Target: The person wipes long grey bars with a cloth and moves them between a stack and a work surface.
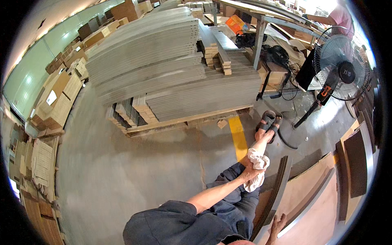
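My left hand (247, 173) is closed around a crumpled white cloth (258, 164), held over my lap near my knees. Part of the cloth hangs below the fingers. Lower right, my right hand (278, 223) has its fingers apart and nothing visible in it. It is beside a long grey-edged strip (307, 203) that lies on a pale pinkish board (322, 220). Dark narrow boards (278, 183) stand together between my legs and that board. Whether the right hand touches the strip, I cannot tell.
Ahead, grey panels (143, 53) are stacked high on a wooden pallet (188, 123). A pedestal fan (342, 67) stands at the right, near a metal-framed table (259, 43) and a person in pink (341, 18). Cardboard boxes (57, 104) line the left. Yellow tape (238, 139) crosses the floor.
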`<action>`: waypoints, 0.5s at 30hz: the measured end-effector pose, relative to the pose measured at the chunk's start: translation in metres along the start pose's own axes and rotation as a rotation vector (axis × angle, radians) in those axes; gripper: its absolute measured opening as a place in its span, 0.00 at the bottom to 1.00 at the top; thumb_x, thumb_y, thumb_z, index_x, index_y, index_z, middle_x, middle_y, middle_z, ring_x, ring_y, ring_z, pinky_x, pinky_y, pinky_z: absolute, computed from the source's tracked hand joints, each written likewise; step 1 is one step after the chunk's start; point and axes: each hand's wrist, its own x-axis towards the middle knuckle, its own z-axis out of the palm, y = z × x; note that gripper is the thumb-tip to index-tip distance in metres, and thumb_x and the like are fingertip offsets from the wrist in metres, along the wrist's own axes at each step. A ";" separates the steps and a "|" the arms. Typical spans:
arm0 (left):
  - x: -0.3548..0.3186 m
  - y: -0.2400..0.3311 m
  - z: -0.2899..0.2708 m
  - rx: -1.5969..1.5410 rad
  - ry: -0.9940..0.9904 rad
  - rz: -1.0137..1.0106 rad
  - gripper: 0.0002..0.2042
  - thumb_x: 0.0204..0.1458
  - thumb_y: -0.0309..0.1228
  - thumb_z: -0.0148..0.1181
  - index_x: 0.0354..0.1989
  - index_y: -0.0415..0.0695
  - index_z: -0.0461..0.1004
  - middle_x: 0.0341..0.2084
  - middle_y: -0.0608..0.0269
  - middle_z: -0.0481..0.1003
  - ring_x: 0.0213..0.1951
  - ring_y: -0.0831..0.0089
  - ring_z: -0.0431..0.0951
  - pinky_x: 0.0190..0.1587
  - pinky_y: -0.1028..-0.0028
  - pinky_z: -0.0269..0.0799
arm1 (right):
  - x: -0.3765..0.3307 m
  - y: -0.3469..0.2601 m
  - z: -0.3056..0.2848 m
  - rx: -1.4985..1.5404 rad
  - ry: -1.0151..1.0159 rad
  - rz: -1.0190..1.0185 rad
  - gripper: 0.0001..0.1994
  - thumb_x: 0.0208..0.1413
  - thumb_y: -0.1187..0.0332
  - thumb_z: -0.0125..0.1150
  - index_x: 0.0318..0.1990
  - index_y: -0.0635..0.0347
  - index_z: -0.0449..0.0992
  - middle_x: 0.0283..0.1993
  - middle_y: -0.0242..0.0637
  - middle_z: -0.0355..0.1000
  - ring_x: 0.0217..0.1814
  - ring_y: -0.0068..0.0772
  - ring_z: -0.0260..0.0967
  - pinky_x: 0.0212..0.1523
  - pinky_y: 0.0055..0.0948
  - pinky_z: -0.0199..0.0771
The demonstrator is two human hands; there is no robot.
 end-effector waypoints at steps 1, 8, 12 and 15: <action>-0.003 0.004 0.006 0.071 -0.012 0.034 0.32 0.42 0.35 0.73 0.55 0.41 0.63 0.40 0.61 0.75 0.45 0.70 0.75 0.48 0.71 0.71 | 0.005 0.025 -0.006 0.038 0.102 -0.028 0.27 0.49 0.63 0.65 0.54 0.69 0.67 0.51 0.54 0.66 0.57 0.50 0.62 0.58 0.42 0.62; -0.012 0.019 0.003 0.337 -0.216 -0.041 0.24 0.47 0.40 0.66 0.50 0.41 0.72 0.46 0.53 0.75 0.50 0.60 0.74 0.51 0.65 0.70 | 0.033 0.130 -0.047 -0.472 0.386 0.271 0.36 0.51 0.50 0.63 0.59 0.72 0.63 0.55 0.58 0.64 0.60 0.57 0.59 0.62 0.47 0.58; -0.006 0.000 -0.001 0.076 -0.244 -0.170 0.19 0.47 0.29 0.65 0.48 0.37 0.72 0.38 0.59 0.79 0.43 0.71 0.78 0.46 0.70 0.73 | 0.040 0.136 -0.048 -0.431 0.271 0.511 0.42 0.47 0.44 0.64 0.59 0.74 0.62 0.53 0.60 0.67 0.56 0.61 0.63 0.59 0.47 0.61; -0.009 0.018 -0.005 0.063 -0.228 -0.277 0.18 0.47 0.27 0.65 0.48 0.37 0.73 0.37 0.60 0.79 0.42 0.73 0.79 0.45 0.71 0.73 | 0.039 0.160 -0.031 -0.268 0.215 0.484 0.40 0.45 0.47 0.67 0.54 0.76 0.65 0.48 0.61 0.70 0.51 0.62 0.66 0.55 0.48 0.66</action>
